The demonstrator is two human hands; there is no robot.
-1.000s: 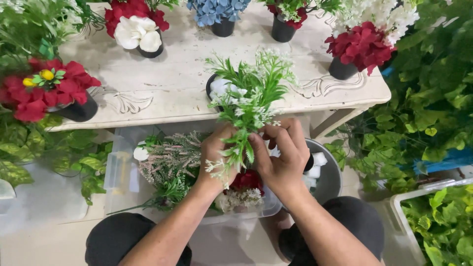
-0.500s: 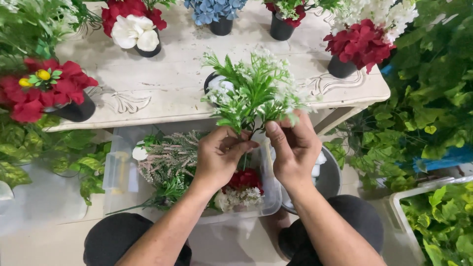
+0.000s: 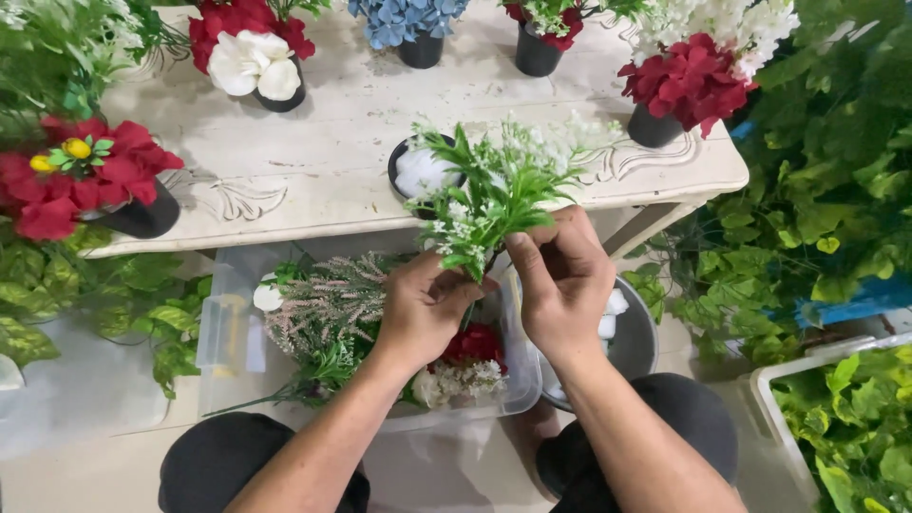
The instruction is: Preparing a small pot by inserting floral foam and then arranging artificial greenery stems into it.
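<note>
A green artificial sprig [image 3: 494, 195] with tiny white blossoms stands upright between both hands. My left hand [image 3: 426, 309] grips its lower stem from the left. My right hand [image 3: 562, 280] pinches the stem and leaves from the right. Just behind the sprig, a small black pot [image 3: 418, 173] filled with white foam sits on the edge of the whitewashed table [image 3: 332, 152]. Below my hands, a clear plastic bin [image 3: 233, 328] holds pinkish-white feathery stems, a red flower and small white blossoms.
Finished black pots stand on the table: red flowers with a yellow centre [image 3: 81, 180] at left, red and white blooms [image 3: 249, 52], blue hydrangea [image 3: 407, 21], red and white flowers [image 3: 698, 76] at right. A dark bowl [image 3: 635, 337] sits beside my right knee. Green foliage crowds both sides.
The sprig has been lifted and tilted upright from a lower, drooping position. Both hands shifted down to its stem, fingers pinching near the base.
</note>
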